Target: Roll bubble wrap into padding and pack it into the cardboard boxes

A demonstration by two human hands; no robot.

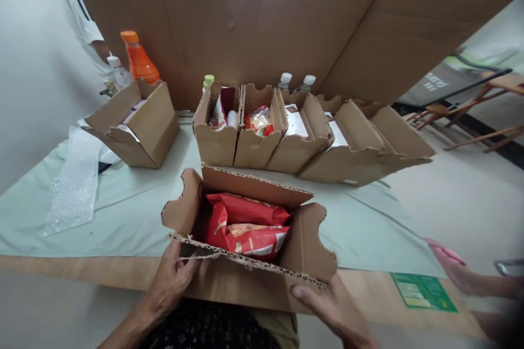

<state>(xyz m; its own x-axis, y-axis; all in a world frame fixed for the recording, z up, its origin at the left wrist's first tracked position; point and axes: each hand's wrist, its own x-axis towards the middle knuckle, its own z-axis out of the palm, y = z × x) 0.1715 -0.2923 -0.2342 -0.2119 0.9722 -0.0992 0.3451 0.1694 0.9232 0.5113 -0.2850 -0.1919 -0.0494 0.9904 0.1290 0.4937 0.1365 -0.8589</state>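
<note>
An open-topped cardboard box [303, 240] is in front of me at the table's near edge. Inside it lie red printed snack bags [245, 240]; how full they are is unclear. My left hand [170, 278] is closed on the box's near left corner, its thumb against the front wall and the other fingers mostly hidden. At the near right corner, my right hand [331, 305] grips the box, thumb on the front wall, fingers out of sight behind the side. A frayed strip of cardboard [200, 256] hangs from the front rim beside my left hand.
Behind stands a row of cardboard boxes [256, 152] holding packets and papers; another box [161, 131] is left, near an orange bottle [141, 60]. Bubble wrap [76, 185] lies left, a green card [423, 292] right. A tall cardboard panel [266, 22] closes the back. Other people's limbs show at both sides.
</note>
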